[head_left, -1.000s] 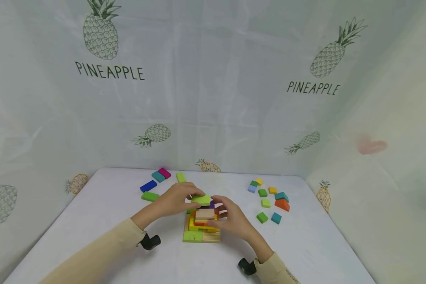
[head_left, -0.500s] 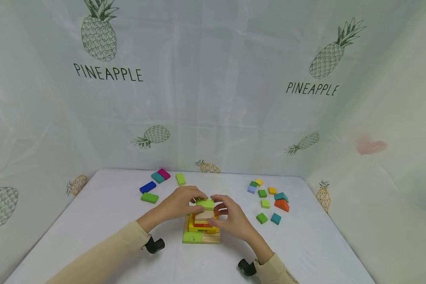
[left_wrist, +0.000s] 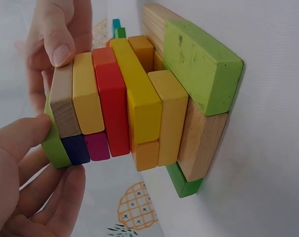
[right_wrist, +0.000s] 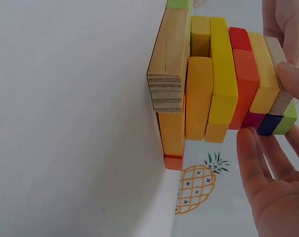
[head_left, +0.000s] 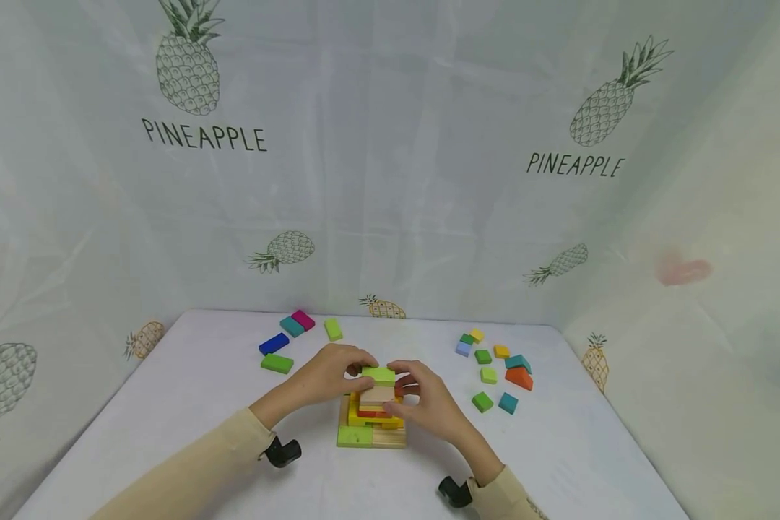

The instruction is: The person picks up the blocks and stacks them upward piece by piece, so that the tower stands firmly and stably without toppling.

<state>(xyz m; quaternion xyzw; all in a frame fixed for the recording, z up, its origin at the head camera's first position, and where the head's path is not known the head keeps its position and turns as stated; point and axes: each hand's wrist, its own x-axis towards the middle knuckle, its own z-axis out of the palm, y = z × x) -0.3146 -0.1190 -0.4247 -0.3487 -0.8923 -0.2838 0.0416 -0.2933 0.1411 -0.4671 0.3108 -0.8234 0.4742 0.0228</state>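
A tower of coloured wooden blocks [head_left: 377, 415] stands mid-table in the head view. On top lies a light green block [head_left: 380, 375], pinched between the thumb and fingers of my left hand [head_left: 333, 370]. From the other side my right hand [head_left: 430, 401] holds the upper tower, its thumb on the plain wood block [right_wrist: 281, 74] and its fingers by the magenta block [right_wrist: 253, 120]. Under the green block sit the plain wood block and a dark blue block [left_wrist: 76, 149]. Red, yellow and orange layers lie lower, above a base with a green block [left_wrist: 201, 64].
At the back left lie loose blocks: green [head_left: 276, 363], blue [head_left: 274, 344], teal [head_left: 292, 326], magenta [head_left: 303, 320] and light green [head_left: 333, 329]. Several small blocks lie to the right, among them an orange-red triangle [head_left: 518, 378] and a teal block [head_left: 508, 403].
My left hand has moved slightly right and down with the light green block, from above the tower's left side onto its top, covering the dark blue block. The right hand stays almost still.
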